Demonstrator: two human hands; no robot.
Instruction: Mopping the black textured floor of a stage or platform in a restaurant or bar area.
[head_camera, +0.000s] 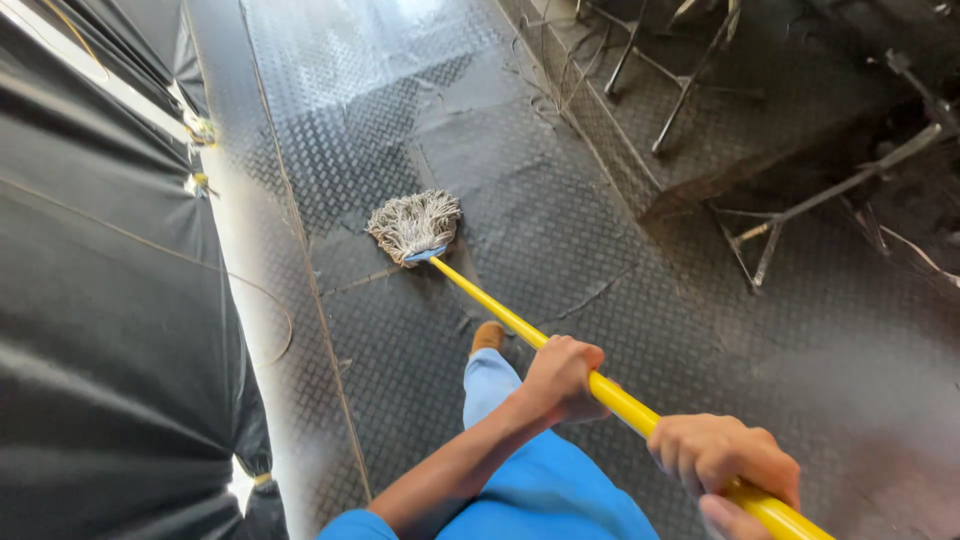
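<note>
On the grey diamond-plate metal floor (560, 230), your pale string mop head (415, 224) lies flat ahead of your foot. Both your left hand (560, 378) and right hand (722, 455) have fingers wrapped tight round the long yellow mop handle (500, 312); keep them apart and press evenly.

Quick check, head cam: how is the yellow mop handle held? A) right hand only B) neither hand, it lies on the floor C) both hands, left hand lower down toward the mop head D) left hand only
C: the left hand and the right hand both wrap the yellow mop handle, left nearer the mop head.
</note>
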